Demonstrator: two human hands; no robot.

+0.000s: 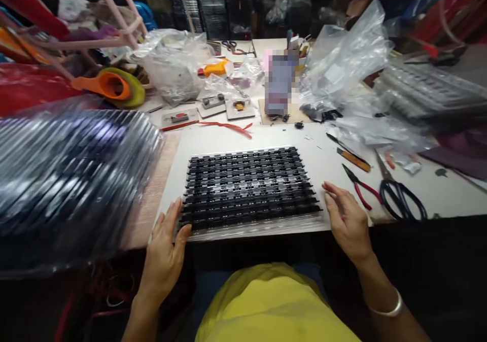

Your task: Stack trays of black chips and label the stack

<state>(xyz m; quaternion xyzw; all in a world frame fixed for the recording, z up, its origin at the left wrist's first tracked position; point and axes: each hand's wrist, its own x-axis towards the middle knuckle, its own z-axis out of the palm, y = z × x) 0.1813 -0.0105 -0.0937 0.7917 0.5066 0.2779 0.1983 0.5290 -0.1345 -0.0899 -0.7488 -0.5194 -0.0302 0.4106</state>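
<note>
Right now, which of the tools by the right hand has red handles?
The pliers, lying between the right hand and the scissors, whose handles are dark.

Tray [251, 187] between both hands [163, 250].

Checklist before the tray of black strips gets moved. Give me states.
1. Left hand at the tray's left edge: ok, fingers along the side, thumb by the near corner.
2. Right hand touching the tray: cannot tell; it is beside the right edge.
3. Black strips lined up in rows: ok, from above.
4. Tray set back from the table's front edge: not ok, its near side lies close to it.
5. Pliers and scissors off the tray: ok, both lie to its right.
6. Tray's underside free of snags: cannot tell, hidden.
</note>
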